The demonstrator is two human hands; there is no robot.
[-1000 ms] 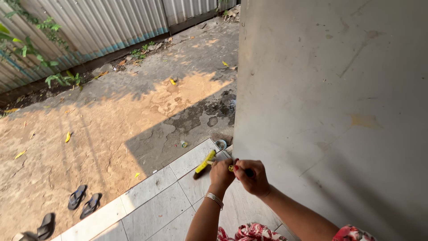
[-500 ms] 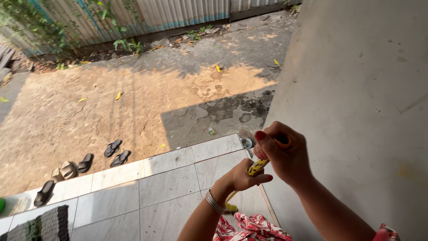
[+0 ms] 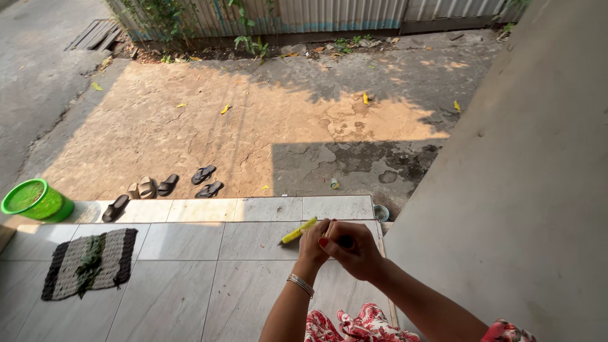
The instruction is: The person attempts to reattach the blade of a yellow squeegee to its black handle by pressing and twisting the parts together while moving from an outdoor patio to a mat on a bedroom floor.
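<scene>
The left hand (image 3: pixel 315 244) is closed around a yellow tool (image 3: pixel 298 232), its tip jutting left over the tiled porch floor (image 3: pixel 190 285). The right hand (image 3: pixel 354 250) grips the tool's other end, hidden between both fists. The grey wall (image 3: pixel 506 190) beside them looks untouched; the work seems barely begun.

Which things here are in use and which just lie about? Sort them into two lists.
In use:
left hand
right hand
yellow stick, held by both hands

Lying about:
green bucket
striped mat
sandals
small can
round bowl at the tile edge
</scene>
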